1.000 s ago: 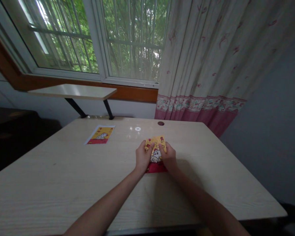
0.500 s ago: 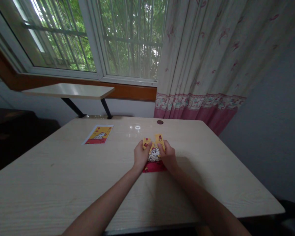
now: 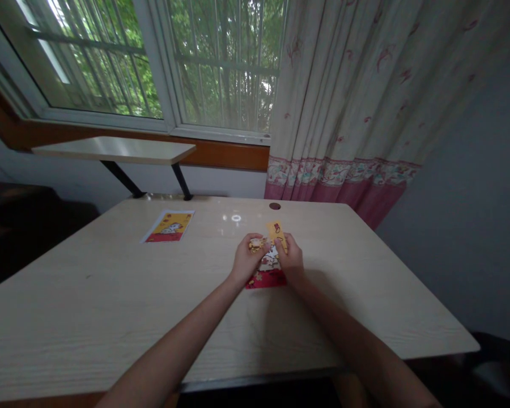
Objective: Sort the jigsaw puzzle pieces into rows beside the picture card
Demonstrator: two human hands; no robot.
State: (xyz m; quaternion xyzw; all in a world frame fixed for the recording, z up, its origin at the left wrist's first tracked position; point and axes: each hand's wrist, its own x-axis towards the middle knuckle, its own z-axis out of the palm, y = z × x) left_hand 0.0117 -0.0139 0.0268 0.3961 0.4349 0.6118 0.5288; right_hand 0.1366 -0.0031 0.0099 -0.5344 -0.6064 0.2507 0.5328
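A partly assembled jigsaw puzzle (image 3: 266, 279), red along its bottom with a white cartoon animal above, lies on the table under my hands. My left hand (image 3: 247, 258) is closed on a small cluster of yellow puzzle pieces (image 3: 256, 243) at the puzzle's upper left. In my right hand (image 3: 292, 258) a yellow puzzle section (image 3: 276, 229) with dark red marks is pinched between thumb and fingers, at the upper right. The fingers cover part of the puzzle, so I cannot tell whether the held sections touch the rest.
A printed picture sheet (image 3: 170, 226) in matching yellow and red lies at the table's back left. Behind it a raised shelf (image 3: 119, 150) stands on black supports. A round cable hole (image 3: 275, 206) sits near the back edge, below the curtain (image 3: 344, 136).
My left hand has turned its yellow pieces from lying flat to tilted, and moved slightly toward the right hand. The right hand still holds its section. The view has shifted slightly.
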